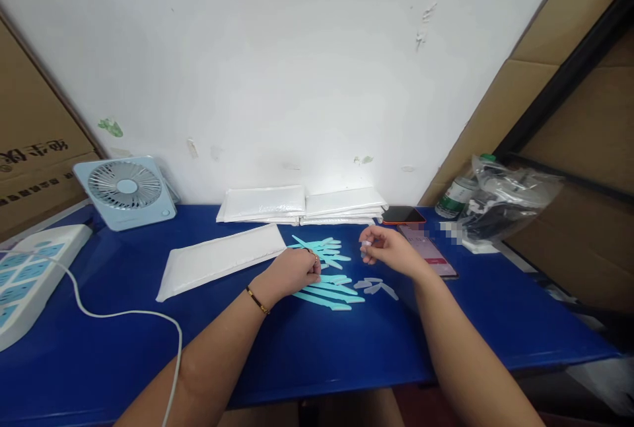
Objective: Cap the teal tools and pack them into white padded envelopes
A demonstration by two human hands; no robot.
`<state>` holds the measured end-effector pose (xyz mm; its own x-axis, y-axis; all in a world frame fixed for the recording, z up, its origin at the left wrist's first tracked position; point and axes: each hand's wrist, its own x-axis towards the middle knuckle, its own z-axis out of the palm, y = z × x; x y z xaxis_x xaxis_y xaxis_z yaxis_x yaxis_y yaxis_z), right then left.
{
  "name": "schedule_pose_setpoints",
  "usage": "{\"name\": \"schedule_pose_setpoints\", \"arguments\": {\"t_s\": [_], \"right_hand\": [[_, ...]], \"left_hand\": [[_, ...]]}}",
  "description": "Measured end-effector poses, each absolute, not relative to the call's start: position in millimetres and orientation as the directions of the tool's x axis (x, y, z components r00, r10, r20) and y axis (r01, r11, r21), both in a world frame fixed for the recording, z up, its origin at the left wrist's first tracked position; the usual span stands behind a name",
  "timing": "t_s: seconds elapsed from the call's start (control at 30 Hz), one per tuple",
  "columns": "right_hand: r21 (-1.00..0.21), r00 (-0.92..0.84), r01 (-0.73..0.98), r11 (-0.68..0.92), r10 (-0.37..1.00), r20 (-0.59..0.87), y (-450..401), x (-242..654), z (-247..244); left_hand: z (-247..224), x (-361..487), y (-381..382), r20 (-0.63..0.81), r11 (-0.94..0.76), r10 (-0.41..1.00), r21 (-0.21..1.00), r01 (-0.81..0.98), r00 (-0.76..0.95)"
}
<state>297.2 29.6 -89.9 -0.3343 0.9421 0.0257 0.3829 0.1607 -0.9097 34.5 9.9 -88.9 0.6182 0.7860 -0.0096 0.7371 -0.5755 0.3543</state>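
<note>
Several turquoise eyebrow razors (331, 290) lie fanned on the blue table, with a second cluster of razors (333, 247) just behind them. My left hand (293, 271) is over the left ends of these razors, its fingers curled and closed. What they grip, if anything, is hidden. To the right, my right hand (389, 249) is raised a little and pinches a small translucent plastic cap between thumb and fingers. Below it, several similar loose clear caps (375, 286) rest on the table beside the razors.
A white padded envelope (222, 259) lies left of the razors. Stacked envelopes (267, 202) stand against the wall. A fan (126, 189), a white power strip (34, 282) and its cable (123, 313) are left. Phones (433, 252), a bottle (456, 195) and a plastic bag (505, 199) are right.
</note>
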Motion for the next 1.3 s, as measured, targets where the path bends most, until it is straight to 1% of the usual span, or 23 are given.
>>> {"name": "schedule_pose_setpoints", "arguments": {"t_s": [0.07,0.17,0.23,0.37,0.43,0.53,0.7,0.87,0.97,1.07,1.17,1.23,1.3], "right_hand": [[-0.940,-0.321,0.302,0.159,0.945,0.057,28,296,-86],[-0.944,-0.333,0.261,0.199,0.937,0.105,25,295,-79],[-0.932,-0.344,0.267,0.245,0.927,0.145,23,294,-76],[-0.909,-0.373,0.281,0.308,0.908,0.192,19,290,-73],[-0.912,-0.393,0.249,0.327,0.894,0.214,18,289,-72],[-0.912,-0.395,0.203,0.356,0.882,0.256,18,289,-72],[-0.901,-0.384,0.231,0.367,0.886,0.262,21,291,-76],[-0.882,-0.391,0.259,0.393,0.878,0.276,21,280,-82],[-0.875,-0.413,0.281,0.394,0.873,0.260,20,269,-87],[-0.848,-0.417,0.378,0.372,0.886,0.203,22,271,-89],[-0.763,-0.399,0.519,0.385,0.899,0.181,24,288,-84],[-0.707,-0.441,0.600,0.375,0.892,0.099,24,301,-79],[-0.658,-0.505,0.669,0.345,0.861,-0.062,23,311,-76]], "left_hand": [[-86,33,11,0.026,-0.585,0.791,0.326,0.743,0.611],[-82,31,13,0.058,-0.571,0.808,0.326,0.753,0.587],[-79,30,13,0.068,-0.557,0.814,0.376,0.741,0.578],[-74,28,10,0.054,-0.480,0.829,0.579,0.660,0.556],[-71,27,9,0.035,-0.436,0.835,0.651,0.622,0.549],[-69,25,9,0.030,-0.408,0.844,0.683,0.605,0.536],[-68,25,9,0.019,-0.381,0.851,0.711,0.591,0.525],[-70,28,8,0.029,-0.404,0.837,0.707,0.580,0.546],[-74,30,10,0.044,-0.421,0.841,0.680,0.600,0.540],[-79,30,15,0.099,-0.442,0.869,0.596,0.670,0.485],[-82,30,17,0.171,-0.499,0.859,0.494,0.713,0.482],[-84,30,16,0.149,-0.555,0.820,0.445,0.703,0.552],[-86,33,14,0.099,-0.602,0.778,0.400,0.691,0.621]]}}
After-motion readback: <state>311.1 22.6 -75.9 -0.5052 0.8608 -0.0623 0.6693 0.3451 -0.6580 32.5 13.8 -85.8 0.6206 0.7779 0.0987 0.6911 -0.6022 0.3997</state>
